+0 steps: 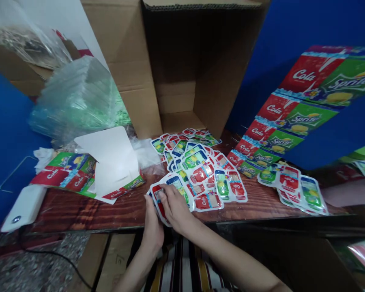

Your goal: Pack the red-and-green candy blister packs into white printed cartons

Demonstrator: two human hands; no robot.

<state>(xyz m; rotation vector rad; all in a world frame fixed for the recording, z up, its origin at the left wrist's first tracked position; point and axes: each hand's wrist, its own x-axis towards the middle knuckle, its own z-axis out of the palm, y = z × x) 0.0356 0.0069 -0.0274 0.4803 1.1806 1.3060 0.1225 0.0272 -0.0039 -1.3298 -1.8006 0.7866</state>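
At the table's front edge, my left hand (153,228) cups the near left side of a small stack of flat, jar-shaped red and green sachets (182,187). Its thumb lies along their edge, and its other fingers are mostly hidden. My right hand (177,211) is bent over the top of the same stack, fingers pressing on a red sachet. Just beyond lies a loose heap of similar sachets (197,158), printed as paired red cola and green lemon jars. A sachet pair (231,185) lies flat to the right of my hands.
A big open carton (134,81) stands behind the heap. Stacked Cola and Sprite boxes (280,109) rise at right, near another sachet pile (295,188). At left are an unfolded printed carton (115,158), clear plastic bags (79,97) and a white device (24,207).
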